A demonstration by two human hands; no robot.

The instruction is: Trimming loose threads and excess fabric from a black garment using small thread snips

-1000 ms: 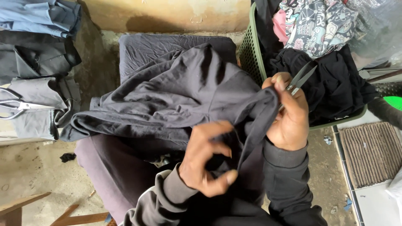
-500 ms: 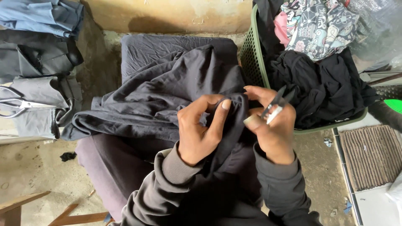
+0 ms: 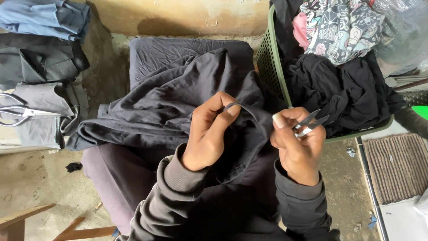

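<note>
In the head view, a dark garment (image 3: 178, 107) is seen draped over a cushion (image 3: 187, 51) and down across the lap of the person. A fold of its edge is pinched by the left hand (image 3: 209, 134), thumb and forefinger closed on the cloth, the other fingers (image 3: 225, 122) curled behind it. Just beside it, on the right, small thread snips (image 3: 310, 123) are gripped in the right hand (image 3: 296, 147); the fingers are closed round the handles, and the blades stand slightly apart, pointing up and to the right, clear of the cloth. Both wrists are covered by dark grey sleeves (image 3: 178, 187).

To the right of the cushion, a green basket (image 3: 269, 67) is filled with black cloth (image 3: 343, 93), and a patterned piece (image 3: 339, 27) is laid on top. At the left edge, folded clothes (image 3: 40, 44) are stacked, and large scissors (image 3: 20, 111) are laid on a grey piece near the bottom of the stack, well apart from the hands. A ribbed mat (image 3: 397, 167) is seen on the floor at the right.
</note>
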